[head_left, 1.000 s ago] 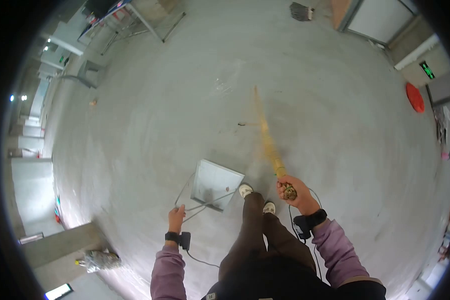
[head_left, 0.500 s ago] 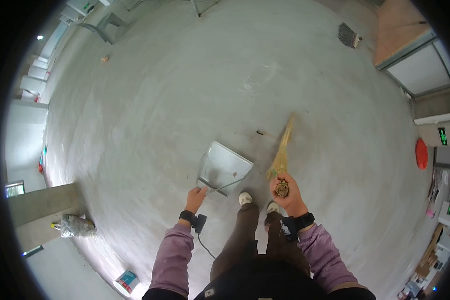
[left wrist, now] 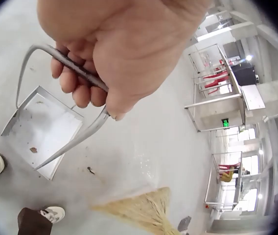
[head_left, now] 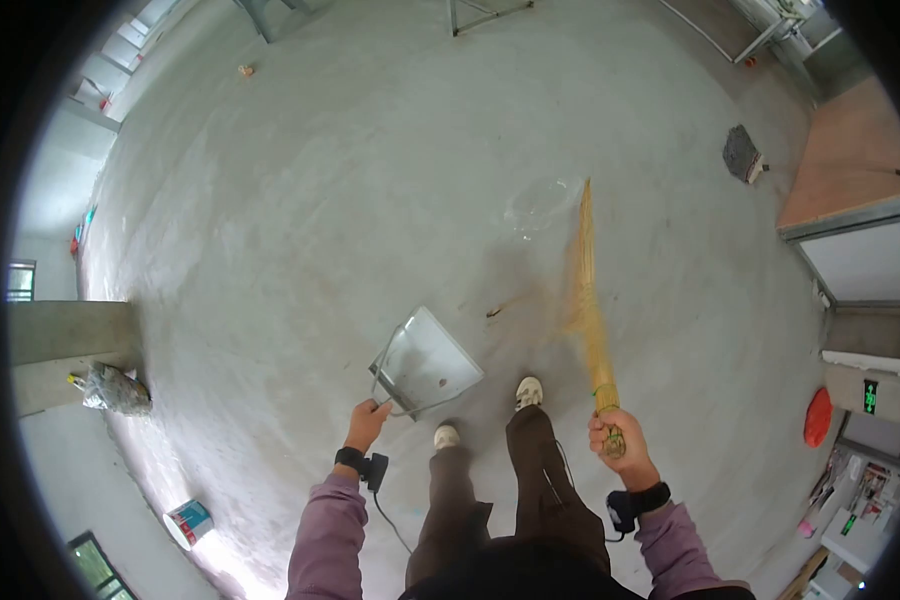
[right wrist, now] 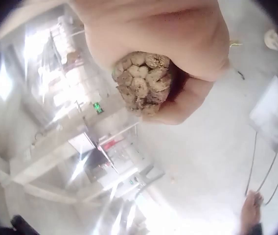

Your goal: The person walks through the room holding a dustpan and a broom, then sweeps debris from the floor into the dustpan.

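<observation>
My left hand (head_left: 367,425) grips the thin metal handle (left wrist: 75,67) of a white metal dustpan (head_left: 428,360), its fingers curled round the bar in the left wrist view. A small brown bit (left wrist: 33,150) lies in the pan. My right hand (head_left: 625,445) holds a straw broom (head_left: 595,330) by its bound end, whose stalk ends (right wrist: 141,83) show in the right wrist view. The bristles point away from me over the floor, right of the pan. Between broom and dustpan, a small dark scrap (head_left: 493,312) lies on the floor.
My shoes (head_left: 529,392) stand just behind the pan. Clear plastic film (head_left: 545,205) lies farther out, a grey brush head (head_left: 741,154) at the right beside a wooden panel (head_left: 855,150). A bucket (head_left: 188,524) and a filled plastic bag (head_left: 117,389) are at the left.
The broom has swung, its tip now farther from me, and my right hand is lower right in view. The dustpan remains in my left hand. The head view and my feet have shifted.
</observation>
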Demonstrator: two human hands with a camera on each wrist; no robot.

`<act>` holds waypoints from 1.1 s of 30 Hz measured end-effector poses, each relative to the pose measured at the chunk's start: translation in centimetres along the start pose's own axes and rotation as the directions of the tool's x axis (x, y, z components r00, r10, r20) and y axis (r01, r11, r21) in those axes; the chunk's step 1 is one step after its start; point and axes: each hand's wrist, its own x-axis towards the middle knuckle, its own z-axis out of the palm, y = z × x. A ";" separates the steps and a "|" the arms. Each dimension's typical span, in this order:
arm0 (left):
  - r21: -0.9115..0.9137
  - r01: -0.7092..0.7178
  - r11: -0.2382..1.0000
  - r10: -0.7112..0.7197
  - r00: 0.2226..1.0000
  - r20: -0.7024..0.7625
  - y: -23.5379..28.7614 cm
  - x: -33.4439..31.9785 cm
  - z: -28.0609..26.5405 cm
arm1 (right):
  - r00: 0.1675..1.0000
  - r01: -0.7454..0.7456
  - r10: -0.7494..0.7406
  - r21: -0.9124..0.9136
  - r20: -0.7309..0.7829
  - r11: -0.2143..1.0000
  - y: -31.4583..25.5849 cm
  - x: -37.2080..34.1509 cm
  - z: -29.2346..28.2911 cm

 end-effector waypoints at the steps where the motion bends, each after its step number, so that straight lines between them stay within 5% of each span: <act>1: -0.005 0.019 1.000 -0.019 1.000 -0.001 0.7 0.2 0.1 | 0.996 0.060 -0.068 -0.160 -0.050 0.985 -1.9 1.5 -0.2; 7: -0.035 0.044 0.998 -0.046 0.996 -0.073 1.3 0.6 0.7 | 0.967 0.211 -0.254 -0.673 0.036 0.709 -15.3 15.5 0.3; 10: -0.008 -0.005 1.000 0.004 0.995 -0.096 1.8 0.7 0.9 | 0.971 0.089 -0.233 -0.821 -0.054 0.564 -18.1 20.3 -0.1; 13: 0.034 0.041 0.999 -0.038 0.994 -0.103 3.4 -0.1 0.4 | 0.984 -0.032 -0.155 -0.934 -0.093 0.355 -15.9 20.3 -1.6; 16: 0.020 -0.009 1.000 0.012 0.992 -0.124 2.8 0.2 0.4 | 0.989 -0.052 -0.125 -0.976 -0.080 0.210 -10.2 18.8 -8.9; 18: -0.002 -0.011 1.000 0.010 0.992 -0.129 2.6 0.1 0.5 | 0.949 -0.233 -0.210 -0.972 -0.234 0.028 -5.8 13.6 -8.7; 22: 0.000 0.004 1.000 -0.004 0.989 -0.150 2.8 -0.4 0.1 | 0.958 -0.287 -0.046 -0.948 -0.284 -0.137 0.9 5.7 -9.7; 23: -0.005 0.008 1.000 -0.009 0.989 -0.148 2.8 -0.6 -0.1 | 0.943 -0.326 -0.016 -0.917 -0.332 -0.230 1.4 3.1 -7.1; 24: -0.003 0.020 1.000 -0.021 0.990 -0.140 2.4 -0.4 -0.1 | 0.984 -0.165 -0.023 -0.844 -0.178 -0.510 2.5 2.2 -8.5; 28: 0.006 0.057 0.998 -0.055 0.992 -0.112 0.6 0.1 -0.2 | 0.912 -0.201 0.200 -0.816 -0.357 -0.542 2.6 -2.1 -3.4; 31: -0.030 0.049 0.998 -0.051 0.995 -0.090 0.4 -1.2 -0.6 | 0.953 -0.051 0.217 -0.817 -0.212 -0.574 2.6 -2.8 -3.0; 33: -0.036 0.019 0.999 -0.022 0.997 -0.080 -0.3 -1.7 -0.9 | 0.942 -0.142 0.189 -0.842 -0.276 -0.521 1.7 -3.9 -1.6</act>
